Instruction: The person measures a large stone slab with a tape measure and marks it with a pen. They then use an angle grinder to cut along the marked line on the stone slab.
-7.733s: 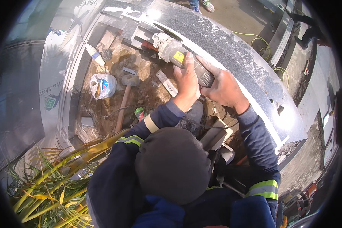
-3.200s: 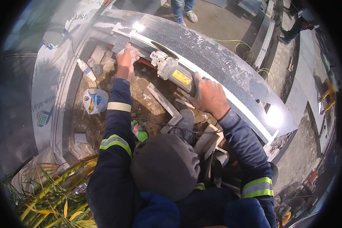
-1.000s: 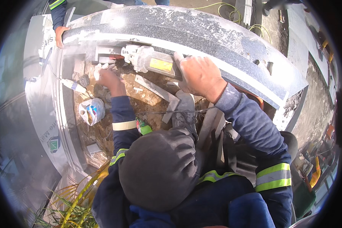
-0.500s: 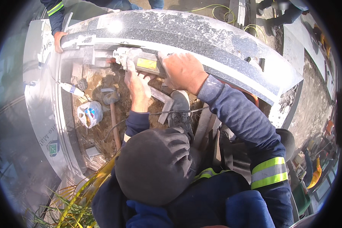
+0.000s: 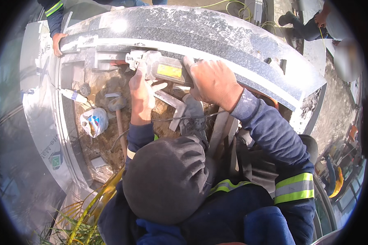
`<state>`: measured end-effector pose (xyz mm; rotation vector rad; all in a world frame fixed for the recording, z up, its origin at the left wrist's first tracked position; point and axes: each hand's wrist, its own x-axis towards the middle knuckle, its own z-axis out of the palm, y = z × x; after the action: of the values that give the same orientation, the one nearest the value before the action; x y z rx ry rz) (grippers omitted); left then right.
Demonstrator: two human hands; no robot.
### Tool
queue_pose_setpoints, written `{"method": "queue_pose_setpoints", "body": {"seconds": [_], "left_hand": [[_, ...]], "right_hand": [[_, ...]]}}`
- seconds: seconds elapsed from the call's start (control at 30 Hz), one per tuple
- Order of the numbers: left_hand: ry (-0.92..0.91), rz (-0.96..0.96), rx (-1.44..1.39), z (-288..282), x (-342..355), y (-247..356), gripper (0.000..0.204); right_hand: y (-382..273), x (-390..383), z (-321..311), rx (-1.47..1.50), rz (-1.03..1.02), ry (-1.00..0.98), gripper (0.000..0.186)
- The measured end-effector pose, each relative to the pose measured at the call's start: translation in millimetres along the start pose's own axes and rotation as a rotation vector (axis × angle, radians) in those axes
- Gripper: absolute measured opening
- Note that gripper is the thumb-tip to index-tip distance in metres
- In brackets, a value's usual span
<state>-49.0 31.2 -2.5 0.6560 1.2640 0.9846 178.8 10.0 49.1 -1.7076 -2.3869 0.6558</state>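
A dust-covered grey angle grinder [image 5: 173, 72] with a yellow label lies along the inner edge of the curved stone slab [image 5: 216, 30]. Its white, dusty head points left, close under the slab's edge; its disc cannot be made out. My left hand [image 5: 141, 96] supports the grinder from below near the head, the thumb up along its side and some fingers partly spread. Around the rear of the body, my right hand [image 5: 216, 81] is closed. At the slab's left end, a co-worker's hand [image 5: 58, 44] grips the edge.
Below the slab is a dirt-floored pit holding a long-handled mallet [image 5: 117, 104], a white plastic bag [image 5: 95, 122], a white bottle [image 5: 74, 96] and an angled metal piece [image 5: 176, 107]. A dark cable [image 5: 184, 118] crosses it. Palm-like leaves [image 5: 84, 208] stand at lower left.
The grinder and both my hands have shifted a little to the right along the slab. The co-worker's hand still holds the left end. At upper right, another person has changed position.
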Motion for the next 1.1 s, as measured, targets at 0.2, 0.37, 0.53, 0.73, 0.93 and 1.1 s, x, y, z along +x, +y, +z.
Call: {"method": "queue_pose_setpoints", "body": {"seconds": [0.2, 0.37, 0.53, 0.73, 0.93, 1.1], "left_hand": [[-0.162, -0.025, 0.112, -21, 12, 1, 0.112], [-0.183, 0.089, 0.119, -27, 11, 1, 0.112], [-0.052, -0.002, 0.054, -25, 22, 2, 0.109], [-0.13, 0.022, -0.505, -27, 11, -83, 0.066], [-0.32, 0.461, 0.555, 51, -22, -150, 0.038], [-0.306, 0.338, 0.537, 82, -6, -144, 0.039]], "right_hand": [[0, 9, 9, 0.046, -0.016, 0.041, 0.054], [-6, 17, 9, 0.046, -0.027, 0.047, 0.034], [-4, 24, 20, 0.038, -0.045, 0.11, 0.053], [0, 11, 12, 0.112, -0.024, 0.052, 0.052], [-1, 8, 19, 0.138, -0.074, 0.15, 0.045], [-17, -6, -21, 0.219, -0.083, 0.218, 0.041]]}}
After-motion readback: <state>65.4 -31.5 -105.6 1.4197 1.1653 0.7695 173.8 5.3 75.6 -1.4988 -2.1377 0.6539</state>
